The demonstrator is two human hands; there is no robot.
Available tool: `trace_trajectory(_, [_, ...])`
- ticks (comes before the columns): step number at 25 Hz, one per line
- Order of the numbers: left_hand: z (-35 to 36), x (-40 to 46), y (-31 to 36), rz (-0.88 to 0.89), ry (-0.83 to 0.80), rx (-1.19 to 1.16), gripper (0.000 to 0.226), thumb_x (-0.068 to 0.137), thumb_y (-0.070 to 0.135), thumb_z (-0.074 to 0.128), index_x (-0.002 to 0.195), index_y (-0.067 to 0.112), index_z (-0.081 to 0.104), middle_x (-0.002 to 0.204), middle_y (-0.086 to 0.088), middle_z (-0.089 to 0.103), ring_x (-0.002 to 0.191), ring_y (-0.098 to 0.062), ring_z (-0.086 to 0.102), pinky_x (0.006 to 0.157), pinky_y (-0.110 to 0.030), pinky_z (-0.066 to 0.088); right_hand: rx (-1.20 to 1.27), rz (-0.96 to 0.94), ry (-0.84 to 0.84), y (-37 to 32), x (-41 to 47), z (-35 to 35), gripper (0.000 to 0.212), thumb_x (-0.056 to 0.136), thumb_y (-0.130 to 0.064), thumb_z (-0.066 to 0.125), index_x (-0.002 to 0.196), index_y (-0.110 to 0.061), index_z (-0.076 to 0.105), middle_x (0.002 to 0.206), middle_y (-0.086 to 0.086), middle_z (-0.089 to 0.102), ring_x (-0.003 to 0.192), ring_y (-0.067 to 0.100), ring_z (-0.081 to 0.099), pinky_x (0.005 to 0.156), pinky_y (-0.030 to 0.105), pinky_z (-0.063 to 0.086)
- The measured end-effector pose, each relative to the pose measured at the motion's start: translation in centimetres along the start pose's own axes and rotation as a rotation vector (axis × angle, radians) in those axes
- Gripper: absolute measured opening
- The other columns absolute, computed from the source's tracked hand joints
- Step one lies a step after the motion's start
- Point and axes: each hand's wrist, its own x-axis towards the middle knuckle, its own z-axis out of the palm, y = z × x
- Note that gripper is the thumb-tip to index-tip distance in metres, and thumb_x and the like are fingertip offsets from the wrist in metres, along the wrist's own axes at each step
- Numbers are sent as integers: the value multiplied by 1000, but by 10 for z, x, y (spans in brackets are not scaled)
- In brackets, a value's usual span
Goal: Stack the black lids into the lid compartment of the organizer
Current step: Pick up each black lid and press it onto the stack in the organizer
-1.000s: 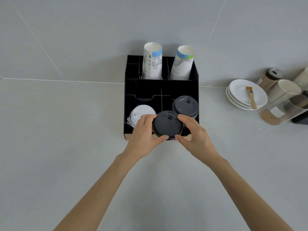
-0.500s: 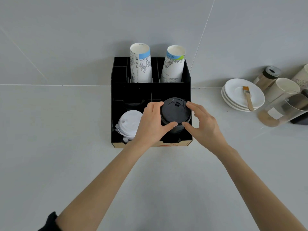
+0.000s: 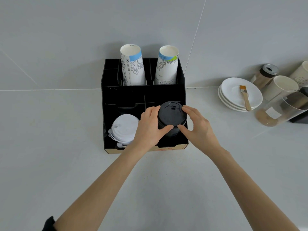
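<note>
A stack of black lids [image 3: 170,115] sits in the front-right compartment of the black organizer [image 3: 143,95]. My left hand [image 3: 148,129] grips the stack's left side, thumb across its front. On the right side, my right hand [image 3: 200,129] has fingertips on the top lid's rim and its thumb at the front. The lower part of the stack is hidden behind my hands and the compartment wall. White lids [image 3: 124,127] fill the front-left compartment.
Two paper cup stacks [image 3: 132,67] [image 3: 167,67] stand in the organizer's back row. To the right are stacked white plates [image 3: 233,90] with a brush [image 3: 245,97], a shaker jar [image 3: 265,75], a paper cup [image 3: 281,87] and a clear container [image 3: 280,110].
Both hands carried the black lids from the organizer's front edge back and right onto the black lids in the front-right compartment. They have stayed there for the last half second.
</note>
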Motion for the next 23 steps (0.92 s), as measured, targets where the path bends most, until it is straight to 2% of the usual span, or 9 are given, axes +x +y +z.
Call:
trace_trajectory(7, [-1, 6, -3, -1, -36, 42, 72, 81, 36, 62, 138, 12, 25, 143, -9, 35, 132, -26, 31, 108, -39, 31, -15, 17, -10, 0, 5, 0, 53, 83, -12, 60, 131, -9, 37, 139, 7, 44, 128, 21, 41, 97, 10, 23])
trace_trajectory(10, [-2, 6, -3, 13, -51, 74, 73, 81, 37, 61, 139, 11, 24, 143, -9, 34, 132, -25, 30, 109, -38, 31, 10, 37, 0, -1, 3, 1, 53, 83, -12, 60, 131, -10, 38, 139, 7, 45, 123, 23, 45, 100, 20, 31])
trace_trajectory(14, [-4, 6, -3, 36, -47, 41, 73, 81, 34, 62, 139, 11, 24, 142, -10, 34, 131, -24, 32, 110, -37, 32, 60, 44, 53, -3, -2, 6, 52, 82, -11, 60, 130, -10, 39, 137, 7, 47, 120, 23, 48, 100, 23, 36])
trace_trajectory(18, [-6, 7, -3, 41, -63, 50, 73, 81, 34, 62, 139, 11, 24, 141, -9, 34, 131, -23, 33, 109, -36, 33, 96, 48, 63, -3, -3, 7, 51, 82, -10, 60, 129, -10, 40, 135, 7, 48, 120, 23, 48, 104, 32, 41])
trace_trajectory(23, [-7, 9, 0, 73, -76, 82, 73, 81, 34, 63, 139, 11, 24, 141, -9, 34, 129, -24, 34, 108, -36, 33, 47, 51, 36, 1, -2, 2, 49, 83, -12, 60, 128, -9, 41, 134, 8, 48, 119, 23, 47, 102, 26, 38])
